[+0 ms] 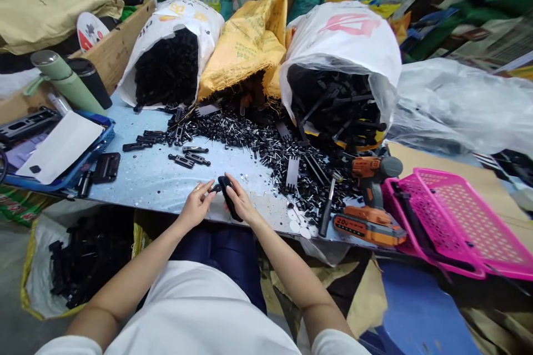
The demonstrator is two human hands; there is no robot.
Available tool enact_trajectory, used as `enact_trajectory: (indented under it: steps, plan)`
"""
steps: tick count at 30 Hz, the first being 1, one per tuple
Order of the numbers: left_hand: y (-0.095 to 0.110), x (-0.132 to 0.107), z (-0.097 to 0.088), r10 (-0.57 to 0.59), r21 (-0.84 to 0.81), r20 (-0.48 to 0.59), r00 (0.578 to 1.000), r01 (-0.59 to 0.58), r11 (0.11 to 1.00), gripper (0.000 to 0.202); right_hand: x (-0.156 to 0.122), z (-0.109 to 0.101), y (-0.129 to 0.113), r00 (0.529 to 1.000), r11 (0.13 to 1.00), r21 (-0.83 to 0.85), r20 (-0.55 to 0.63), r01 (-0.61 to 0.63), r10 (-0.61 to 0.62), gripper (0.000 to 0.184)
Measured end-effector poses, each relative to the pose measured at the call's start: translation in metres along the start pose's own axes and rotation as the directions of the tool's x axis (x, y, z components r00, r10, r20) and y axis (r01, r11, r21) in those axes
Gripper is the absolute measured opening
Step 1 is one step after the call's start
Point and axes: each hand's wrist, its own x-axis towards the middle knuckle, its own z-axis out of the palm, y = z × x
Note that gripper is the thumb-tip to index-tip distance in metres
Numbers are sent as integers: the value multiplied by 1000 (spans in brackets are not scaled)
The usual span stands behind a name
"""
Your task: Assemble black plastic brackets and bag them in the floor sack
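Note:
Over the front edge of the table, my right hand (pixel 242 202) is closed around a long black plastic part (pixel 230 199), held tilted. My left hand (pixel 196 204) pinches a small black piece (pixel 216 187) with a rounded end, close beside the long part; whether the two touch I cannot tell. Just beyond my hands lie several flat black slotted pieces (pixel 183 161). A wide heap of small black parts and screws (pixel 258 141) spreads behind them and to the right.
Open sacks of black parts, one white (pixel 183 14), one yellow (pixel 245 47) and another white (pixel 345 28), line the back. To the right are a screwdriver (pixel 328 208), an orange cordless drill (pixel 370 199) and a pink basket (pixel 466 216). A blue tray (pixel 109 132) sits left.

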Motion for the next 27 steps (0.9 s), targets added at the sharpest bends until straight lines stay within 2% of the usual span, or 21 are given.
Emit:
enact_trajectory:
  steps: [2, 4, 6, 8, 11, 13, 16, 18, 21, 24, 25, 27]
  plan:
    - [9, 1, 4, 44, 41, -29, 999, -43, 998, 42, -5, 3, -2, 998, 975, 215, 41, -58, 50, 59]
    - [17, 1, 4, 118, 128, -33, 992, -113, 985, 40, -10, -3, -2, 999, 959, 282, 37, -25, 15, 61]
    - [23, -1, 2, 176, 207, -2, 984, -172, 963, 39, -14, -15, -2, 997, 974, 220, 40, 58, -68, 60]
    - [26, -3, 1, 210, 257, 28, 977, -210, 943, 38, -17, -28, -3, 986, 987, 82, 78, 140, -147, 56]
    - [29, -7, 9, 265, 288, -2, 964, -253, 924, 36, -20, -35, -6, 973, 973, -74, 85, 220, -214, 53]
    - [32, -8, 19, 311, 282, -102, 945, -272, 920, 36, -22, -29, -8, 969, 966, -80, 4, 247, -247, 52]
    - [37, -9, 35, 370, 264, -288, 883, -298, 917, 36, -24, -9, -10, 951, 960, -23, -132, 279, -279, 53]
    - [40, -8, 38, 405, 260, -342, 848, -329, 908, 36, -26, 3, -10, 940, 955, -11, -174, 296, -294, 54]
    - [43, -4, 28, 464, 256, -296, 835, -399, 881, 35, -29, 12, -12, 924, 947, -63, -206, 315, -321, 55]
    - [44, 2, 14, 546, 248, -176, 819, -500, 830, 34, -30, 17, -13, 901, 934, -149, -253, 324, -353, 57]
    - [43, 4, 12, 558, 245, -152, 816, -516, 821, 34, -30, 19, -12, 895, 932, -169, -270, 320, -356, 57]
    - [36, 5, 15, 524, 255, -171, 834, -476, 842, 33, -28, 24, -11, 896, 935, -194, -281, 298, -344, 57]
